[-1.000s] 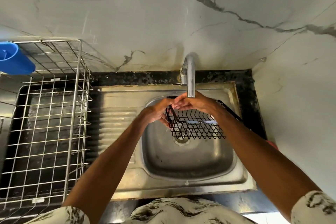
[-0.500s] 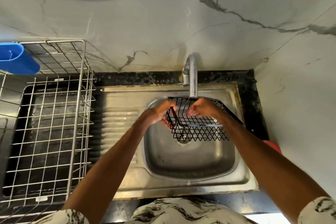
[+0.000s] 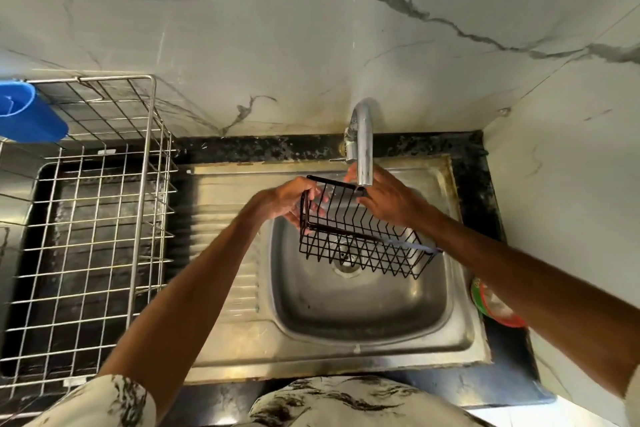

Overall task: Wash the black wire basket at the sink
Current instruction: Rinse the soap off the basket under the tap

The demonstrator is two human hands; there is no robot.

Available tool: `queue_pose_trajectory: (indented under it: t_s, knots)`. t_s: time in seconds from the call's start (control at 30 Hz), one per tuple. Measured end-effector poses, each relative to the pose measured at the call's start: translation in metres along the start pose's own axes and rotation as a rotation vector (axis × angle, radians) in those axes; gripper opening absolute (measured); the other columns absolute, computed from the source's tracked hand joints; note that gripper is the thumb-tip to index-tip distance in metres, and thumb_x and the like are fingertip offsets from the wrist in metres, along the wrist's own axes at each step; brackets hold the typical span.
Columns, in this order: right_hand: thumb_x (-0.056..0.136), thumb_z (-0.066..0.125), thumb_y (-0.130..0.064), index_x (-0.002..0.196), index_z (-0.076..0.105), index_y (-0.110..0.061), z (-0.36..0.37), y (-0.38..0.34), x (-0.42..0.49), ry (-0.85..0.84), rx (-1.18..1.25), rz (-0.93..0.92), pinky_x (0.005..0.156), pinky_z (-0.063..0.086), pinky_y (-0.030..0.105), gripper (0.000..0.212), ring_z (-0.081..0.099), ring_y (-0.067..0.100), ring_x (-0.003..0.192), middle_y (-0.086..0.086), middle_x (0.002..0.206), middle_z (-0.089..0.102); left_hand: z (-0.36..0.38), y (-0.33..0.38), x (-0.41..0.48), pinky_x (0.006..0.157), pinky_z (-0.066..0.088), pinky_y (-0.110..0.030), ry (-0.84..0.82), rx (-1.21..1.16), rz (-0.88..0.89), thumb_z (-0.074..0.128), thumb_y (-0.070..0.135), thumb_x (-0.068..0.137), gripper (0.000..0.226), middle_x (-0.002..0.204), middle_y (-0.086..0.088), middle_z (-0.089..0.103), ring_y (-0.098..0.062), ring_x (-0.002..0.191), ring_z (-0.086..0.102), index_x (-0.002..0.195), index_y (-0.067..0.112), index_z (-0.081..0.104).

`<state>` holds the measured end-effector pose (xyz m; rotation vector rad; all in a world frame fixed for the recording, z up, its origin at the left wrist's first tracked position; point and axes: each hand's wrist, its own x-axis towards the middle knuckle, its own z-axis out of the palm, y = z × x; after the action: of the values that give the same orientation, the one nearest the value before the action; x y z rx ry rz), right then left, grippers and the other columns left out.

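Hidden or unclear: the faucet spout (image 3: 362, 149) covers the fingertips of the right hand (image 3: 389, 203). The right forearm cuts off a red and green object (image 3: 495, 308) on the worktop (image 3: 480, 191), nearer the camera than that hand. A blue container (image 3: 29, 114), far left of the left hand (image 3: 285, 201), is cropped by the frame edge. Whether water flows from the spout cannot be made out.

The black wire basket (image 3: 360, 243) is held tilted above the sink (image 3: 363, 315) basin, and the drain (image 3: 346, 267) is seen through its wires. The left hand grasps the basket's left end, with the thumb over the top rim and the fingers curled behind the end wires. The right hand grasps the far long rim directly under the spout tip, thumb against the wire. The basket spans between both hands and extends beneath the right wrist. A steel wire dish rack (image 3: 104, 218) stands well left of the left hand.
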<state>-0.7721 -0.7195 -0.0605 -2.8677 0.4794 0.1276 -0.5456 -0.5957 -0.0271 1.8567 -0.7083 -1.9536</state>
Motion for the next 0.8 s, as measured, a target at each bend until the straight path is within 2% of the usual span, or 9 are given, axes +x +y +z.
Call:
queue_pose_trajectory:
  t_s: [0.07, 0.13, 0.27, 0.37, 0.43, 0.57, 0.67, 0.73, 0.8]
  knots:
    - [0.1, 0.056, -0.045, 0.154, 0.037, -0.016, -0.002, -0.001, 0.0, -0.181, 0.28, 0.223, 0.116, 0.039, 0.039, 0.064, 0.043, 0.021, 0.142, 0.014, 0.158, 0.039, 0.001, 0.005, -0.001, 0.082, 0.062, -0.053, -0.018, 0.037, 0.021, 0.029, 0.026, 0.106, 0.046, 0.122, -0.018, 0.071, -0.034, 0.109, 0.067, 0.129, 0.005, 0.064]
    - [0.104, 0.051, -0.041, 0.141, 0.052, -0.02, -0.012, -0.003, 0.0, -0.361, 0.585, 0.337, 0.08, 0.056, 0.025, 0.042, 0.07, 0.011, 0.1, 0.012, 0.131, 0.066, 0.001, 0.009, 0.001, 0.092, 0.058, -0.058, -0.033, 0.079, 0.037, 0.028, 0.03, 0.106, 0.049, 0.118, -0.019, 0.073, -0.036, 0.11, 0.068, 0.125, 0.005, 0.066]
    - [0.106, 0.05, -0.027, 0.122, 0.058, -0.009, -0.019, -0.011, -0.008, -0.338, 1.108, 0.503, 0.04, 0.049, 0.025, 0.025, 0.065, 0.016, 0.05, 0.004, 0.079, 0.076, -0.005, 0.019, -0.002, 0.076, 0.058, -0.037, 0.011, 0.041, 0.071, 0.041, 0.054, 0.098, 0.059, 0.127, -0.019, 0.07, -0.032, 0.102, 0.068, 0.134, 0.011, 0.061]
    - [0.107, 0.049, -0.017, 0.12, 0.057, -0.007, -0.015, -0.021, -0.014, -0.17, 1.02, 0.499, 0.035, 0.038, 0.015, 0.018, 0.054, 0.002, 0.038, -0.02, 0.062, 0.069, -0.006, 0.017, -0.017, 0.103, 0.045, -0.041, 0.142, 0.006, 0.171, 0.037, 0.063, 0.104, 0.067, 0.153, -0.014, 0.05, -0.031, 0.125, 0.056, 0.152, 0.019, 0.046]
    - [0.106, 0.051, -0.02, 0.119, 0.057, -0.006, -0.004, -0.023, -0.019, -0.137, 1.072, 0.543, 0.034, 0.038, 0.018, 0.02, 0.053, 0.005, 0.038, -0.009, 0.055, 0.066, 0.001, 0.006, -0.031, 0.117, 0.033, -0.052, 0.28, -0.056, 0.218, 0.038, 0.066, 0.101, 0.067, 0.154, -0.014, 0.047, -0.034, 0.137, 0.048, 0.147, 0.019, 0.051]
    - [0.105, 0.052, -0.032, 0.117, 0.059, -0.009, 0.023, -0.025, -0.029, -0.153, 1.131, 0.675, 0.035, 0.035, 0.023, 0.027, 0.048, 0.01, 0.036, 0.001, 0.054, 0.059, 0.049, -0.032, -0.061, 0.112, 0.039, -0.064, 0.435, -0.321, 0.185, 0.067, 0.065, 0.088, 0.067, 0.134, -0.002, 0.051, -0.028, 0.125, 0.048, 0.135, 0.023, 0.047]
    - [0.105, 0.053, -0.034, 0.11, 0.063, -0.012, 0.025, -0.036, -0.029, -0.068, 1.215, 0.731, 0.035, 0.032, 0.021, 0.024, 0.042, 0.011, 0.034, 0.004, 0.054, 0.06, 0.09, -0.053, -0.068, 0.103, 0.047, -0.062, 0.26, -0.585, 0.105, 0.08, 0.075, 0.066, 0.099, 0.161, -0.005, 0.026, -0.038, 0.137, 0.044, 0.145, 0.033, 0.037]
    - [0.104, 0.055, -0.033, 0.108, 0.065, -0.011, 0.025, -0.045, -0.026, -0.025, 1.261, 0.769, 0.034, 0.033, 0.021, 0.024, 0.043, 0.011, 0.035, 0.004, 0.055, 0.061, 0.101, -0.055, -0.065, 0.107, 0.044, -0.066, 0.327, -0.632, 0.131, 0.08, 0.084, 0.056, 0.119, 0.165, -0.004, 0.02, -0.037, 0.143, 0.039, 0.15, 0.026, 0.036]
    - [0.104, 0.055, -0.035, 0.103, 0.068, -0.011, 0.023, -0.05, -0.023, -0.021, 1.236, 0.777, 0.035, 0.036, 0.022, 0.028, 0.047, 0.012, 0.038, 0.005, 0.059, 0.061, 0.101, -0.046, -0.063, 0.114, 0.037, -0.066, 0.494, -0.544, 0.162, 0.07, 0.076, 0.078, 0.093, 0.163, -0.009, 0.029, -0.034, 0.144, 0.038, 0.146, 0.018, 0.044]
